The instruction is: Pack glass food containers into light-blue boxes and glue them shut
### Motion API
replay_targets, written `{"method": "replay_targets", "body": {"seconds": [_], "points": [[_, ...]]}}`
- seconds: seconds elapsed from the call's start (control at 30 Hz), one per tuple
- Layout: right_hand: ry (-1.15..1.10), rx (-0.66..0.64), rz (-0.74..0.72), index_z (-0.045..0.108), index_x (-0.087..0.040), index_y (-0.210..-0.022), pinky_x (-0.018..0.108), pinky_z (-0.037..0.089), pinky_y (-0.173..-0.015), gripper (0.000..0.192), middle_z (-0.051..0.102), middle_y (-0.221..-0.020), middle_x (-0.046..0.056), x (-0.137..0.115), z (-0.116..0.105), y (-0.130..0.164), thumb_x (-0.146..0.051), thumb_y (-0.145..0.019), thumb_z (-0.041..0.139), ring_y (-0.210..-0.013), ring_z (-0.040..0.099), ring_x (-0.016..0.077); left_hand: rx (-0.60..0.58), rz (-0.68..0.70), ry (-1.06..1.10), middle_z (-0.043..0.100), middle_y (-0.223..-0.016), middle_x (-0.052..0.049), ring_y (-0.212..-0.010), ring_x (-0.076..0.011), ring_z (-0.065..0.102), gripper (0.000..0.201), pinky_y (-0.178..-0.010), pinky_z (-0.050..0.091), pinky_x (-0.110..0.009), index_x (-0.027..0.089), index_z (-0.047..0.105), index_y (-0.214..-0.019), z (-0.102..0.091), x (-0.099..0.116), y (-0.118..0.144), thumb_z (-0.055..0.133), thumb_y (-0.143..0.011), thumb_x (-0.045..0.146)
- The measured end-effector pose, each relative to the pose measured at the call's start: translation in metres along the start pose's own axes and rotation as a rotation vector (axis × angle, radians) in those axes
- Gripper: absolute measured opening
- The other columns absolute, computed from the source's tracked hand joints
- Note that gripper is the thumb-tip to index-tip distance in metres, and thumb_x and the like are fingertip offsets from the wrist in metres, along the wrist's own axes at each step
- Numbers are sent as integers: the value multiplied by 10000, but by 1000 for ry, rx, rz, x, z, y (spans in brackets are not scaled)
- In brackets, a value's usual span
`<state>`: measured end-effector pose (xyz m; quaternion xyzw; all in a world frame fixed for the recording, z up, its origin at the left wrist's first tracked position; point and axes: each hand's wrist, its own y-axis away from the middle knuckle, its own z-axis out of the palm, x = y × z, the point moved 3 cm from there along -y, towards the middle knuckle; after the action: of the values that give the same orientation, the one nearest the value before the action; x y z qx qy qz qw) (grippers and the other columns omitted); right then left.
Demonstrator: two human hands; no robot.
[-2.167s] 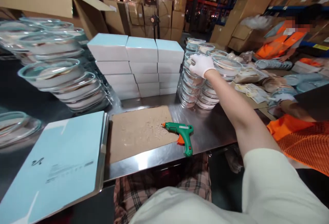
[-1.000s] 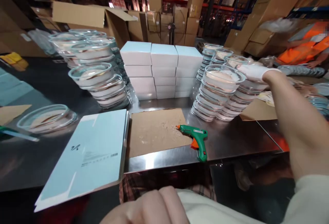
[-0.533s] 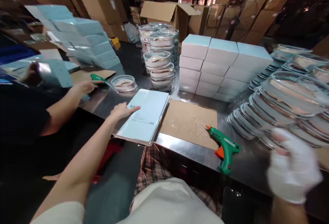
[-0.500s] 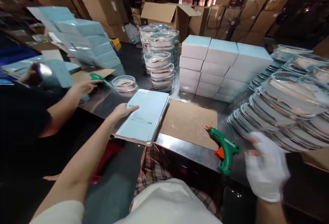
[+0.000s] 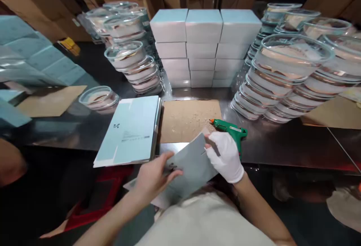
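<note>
Between my two hands is a flat light-blue cardboard box blank (image 5: 187,170), tilted over the table's front edge close to my body. My bare left hand (image 5: 158,174) grips its left side, thumb on top. On its upper right edge, my white-gloved right hand (image 5: 225,155) closes round the card. Just behind the glove lies a green glue gun (image 5: 231,128) with an orange nozzle, partly hidden by that hand. A stack of the same flat blanks (image 5: 131,129) lies to the left, beside a brown cardboard sheet (image 5: 188,120) with bits of dried glue.
Stacked white and light-blue boxes (image 5: 203,46) stand behind the cardboard sheet. Glass dishes rise in piles at left (image 5: 135,65) and right (image 5: 270,76). Another dish (image 5: 98,97) sits left of the blanks. A co-worker's arm (image 5: 11,163) shows at far left.
My left hand has lifted a blank from the stack and brought it in front of me. My right hand has come left from beside the dishes and taken its edge. The view has turned right.
</note>
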<state>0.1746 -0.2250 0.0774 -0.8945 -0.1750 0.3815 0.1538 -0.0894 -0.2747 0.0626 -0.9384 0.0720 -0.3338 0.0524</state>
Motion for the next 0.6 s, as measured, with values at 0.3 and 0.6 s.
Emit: {"method": "replay_targets", "body": {"seconds": [0.3, 0.6], "points": [[-951, -1011, 471, 761, -145, -1209, 462, 545, -1065, 794, 765, -1176, 130, 43, 37, 51, -832, -830, 637, -1120, 705, 306, -108, 554, -235, 725, -1379, -157, -1263, -327, 711, 671, -1076, 542, -439, 225, 462, -1557, 40, -24, 18, 677, -978, 488], [-745, -573, 346, 720, -204, -1283, 434, 546, -1085, 711, 743, -1272, 137, 55, 4, 90, -781, -875, 645, -1195, 700, 307, -236, 256, 111, 727, -1370, -101, -1198, -303, 738, 612, -1009, 610, -413, 287, 535, -1484, 44, -46, 31, 737, -923, 424]]}}
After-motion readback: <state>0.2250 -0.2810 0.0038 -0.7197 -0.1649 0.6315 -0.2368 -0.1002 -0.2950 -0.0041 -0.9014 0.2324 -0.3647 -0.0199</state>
